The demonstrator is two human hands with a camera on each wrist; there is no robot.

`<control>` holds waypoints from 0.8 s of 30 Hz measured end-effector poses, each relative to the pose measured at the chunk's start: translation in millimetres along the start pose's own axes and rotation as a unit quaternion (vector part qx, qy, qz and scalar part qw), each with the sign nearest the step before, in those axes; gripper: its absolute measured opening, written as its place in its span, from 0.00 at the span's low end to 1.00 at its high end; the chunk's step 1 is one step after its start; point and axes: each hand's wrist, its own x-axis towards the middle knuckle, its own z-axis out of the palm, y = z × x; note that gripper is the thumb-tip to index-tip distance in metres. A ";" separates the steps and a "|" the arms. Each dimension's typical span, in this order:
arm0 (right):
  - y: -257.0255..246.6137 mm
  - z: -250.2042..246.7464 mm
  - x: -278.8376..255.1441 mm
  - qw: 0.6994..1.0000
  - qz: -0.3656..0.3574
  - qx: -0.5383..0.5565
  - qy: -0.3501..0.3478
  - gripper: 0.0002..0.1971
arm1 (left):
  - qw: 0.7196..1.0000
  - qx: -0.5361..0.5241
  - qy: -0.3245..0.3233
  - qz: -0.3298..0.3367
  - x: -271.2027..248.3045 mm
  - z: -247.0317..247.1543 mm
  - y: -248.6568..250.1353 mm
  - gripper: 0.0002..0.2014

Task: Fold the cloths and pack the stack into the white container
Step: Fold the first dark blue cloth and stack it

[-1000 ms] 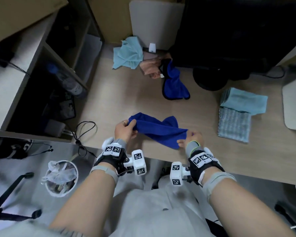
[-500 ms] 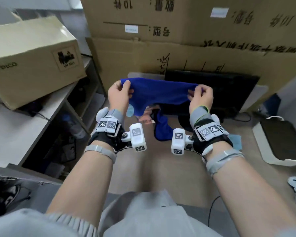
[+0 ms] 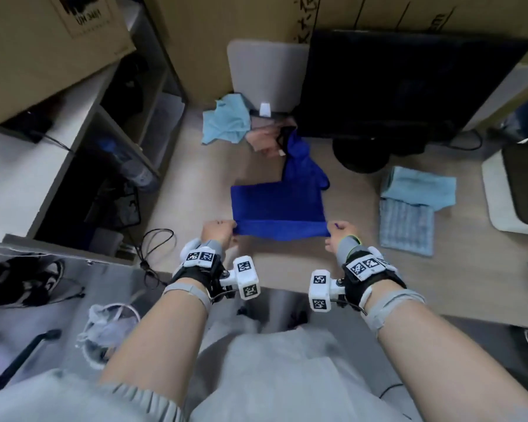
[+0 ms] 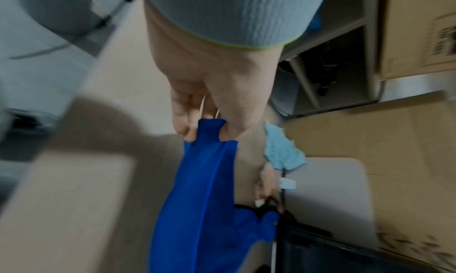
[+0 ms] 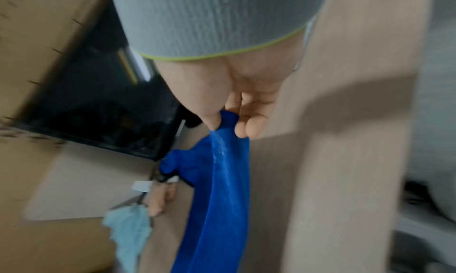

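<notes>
while wrists blur, head shows stacked cloths (image 3: 415, 205).

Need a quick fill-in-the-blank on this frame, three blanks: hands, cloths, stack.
1. Both hands, left hand and right hand, pinch the near corners of the ____ blue cloth.
2. The folded stack lies to the cloth's ____.
3. The stack's top cloth is ____ blue.

Missing words: dark; right; light
</notes>
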 end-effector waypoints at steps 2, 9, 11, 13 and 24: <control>25.8 0.1 -4.1 0.998 0.058 -0.006 -0.032 0.03 | 0.999 0.023 -0.003 -0.044 0.7 -1.9 -32.0 0.09; 43.8 -4.4 18.4 0.992 0.013 -0.117 -0.040 0.12 | 0.997 0.077 0.024 -0.021 5.6 -5.0 -61.5 0.12; 28.4 -5.1 19.9 0.988 -0.030 -0.145 -0.032 0.14 | 0.996 0.077 0.035 -0.007 6.5 -2.0 -55.1 0.10; 13.9 -3.4 24.9 0.988 -0.061 -0.134 -0.035 0.14 | 0.997 0.065 0.051 0.008 7.3 2.1 -46.9 0.09; -14.7 15.6 66.0 0.987 -0.078 -0.140 -0.024 0.12 | 0.989 0.080 0.107 0.064 18.8 20.2 -11.0 0.18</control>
